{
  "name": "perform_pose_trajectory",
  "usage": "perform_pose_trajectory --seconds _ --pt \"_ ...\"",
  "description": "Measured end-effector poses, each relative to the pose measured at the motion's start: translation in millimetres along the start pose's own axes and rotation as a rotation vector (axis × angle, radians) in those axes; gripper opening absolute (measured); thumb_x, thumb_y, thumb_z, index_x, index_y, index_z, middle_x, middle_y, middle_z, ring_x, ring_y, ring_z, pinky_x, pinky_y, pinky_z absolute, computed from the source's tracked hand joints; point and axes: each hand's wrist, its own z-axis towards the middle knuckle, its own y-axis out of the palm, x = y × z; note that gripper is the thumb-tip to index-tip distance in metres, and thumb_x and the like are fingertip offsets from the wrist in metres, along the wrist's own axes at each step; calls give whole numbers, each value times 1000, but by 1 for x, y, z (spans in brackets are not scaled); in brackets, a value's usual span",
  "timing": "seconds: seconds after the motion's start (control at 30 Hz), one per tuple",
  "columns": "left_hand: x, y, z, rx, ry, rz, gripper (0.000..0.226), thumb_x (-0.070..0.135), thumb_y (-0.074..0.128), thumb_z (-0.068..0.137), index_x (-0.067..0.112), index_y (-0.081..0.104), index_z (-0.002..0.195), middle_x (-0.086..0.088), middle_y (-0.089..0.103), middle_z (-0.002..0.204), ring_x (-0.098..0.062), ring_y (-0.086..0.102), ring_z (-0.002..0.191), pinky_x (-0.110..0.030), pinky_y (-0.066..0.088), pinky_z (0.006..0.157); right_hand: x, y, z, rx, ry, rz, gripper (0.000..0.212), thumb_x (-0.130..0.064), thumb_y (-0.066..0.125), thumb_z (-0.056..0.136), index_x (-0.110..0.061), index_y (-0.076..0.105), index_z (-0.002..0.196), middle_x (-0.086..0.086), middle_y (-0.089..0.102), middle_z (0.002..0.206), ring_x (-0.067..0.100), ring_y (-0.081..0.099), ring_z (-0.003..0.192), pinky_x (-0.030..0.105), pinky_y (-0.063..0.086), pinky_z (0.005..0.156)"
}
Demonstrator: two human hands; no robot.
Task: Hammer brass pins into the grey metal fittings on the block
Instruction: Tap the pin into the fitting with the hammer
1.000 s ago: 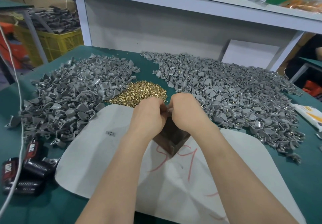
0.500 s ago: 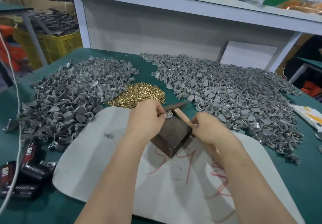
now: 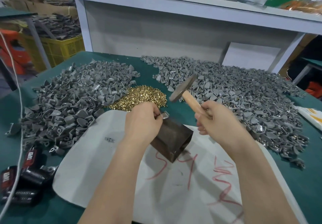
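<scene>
Block [image 3: 171,139] on a sheet [image 3: 104,162] on the counter [image 3: 149,70], a fitting [image 3: 164,115] on the block's far end, heap of pins [image 3: 139,97] just behind the block, left pile of fittings [image 3: 69,105] behind-left of it, right pile of fittings [image 3: 244,98] behind-right, hammer [image 3: 187,94] above its right side.

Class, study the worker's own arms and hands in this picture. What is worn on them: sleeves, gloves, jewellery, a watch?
Nothing is worn. The left hand and right hand have no gloves. The left forearm and right forearm are uncovered down to the picture's bottom edge, so no sleeve shows. No watch, bracelet or ring is visible, though the right hand is blurred.
</scene>
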Motion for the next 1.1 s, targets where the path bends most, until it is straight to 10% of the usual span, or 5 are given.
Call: perform_pose_trajectory --seconds 0.13,0.27,0.53,0.67,1.1 --pt "-1 0 0 10 -19 -19 3 21 66 86 19 68 86 -1 68 90 -24 62 90 -39 52 82 -6 -9 -9 54 -184 -99 36 -22 46 95 -43 41 123 -6 66 98 12 60 63 30 53 60" --pt "-1 2 0 23 -29 -73 5 19 67 85 16 69 83 -5 69 87 -27 62 89 -38 53 80 -19 -13 -22 27 -421 -189 73 -14 48 95 -76 19 122 -60 33 106 -21 43 107 -10 23 84" --pt "-1 4 1 28 -31 -92 9 17 67 85 16 68 76 -7 69 83 -29 64 86 -35 53 77 -17 -6 -24 162 -450 -144 75 -11 50 95 -76 22 119 -64 32 88 -34 38 94 -17 16 75" --pt "-1 3 1 5 -42 -61 5 18 67 85 16 71 86 -5 70 89 -25 63 89 -37 53 81 -14 1 -24 -5 -365 -279 57 -14 49 95 -51 35 136 -27 55 122 -6 46 101 -9 26 66" --pt "0 0 0 21 -10 -63 9 17 67 85 14 71 78 -7 69 82 -28 64 83 -37 53 75 -16 -1 -24 150 -424 -140 65 -13 50 94 -68 31 123 -64 32 94 -24 29 113 -14 19 80"
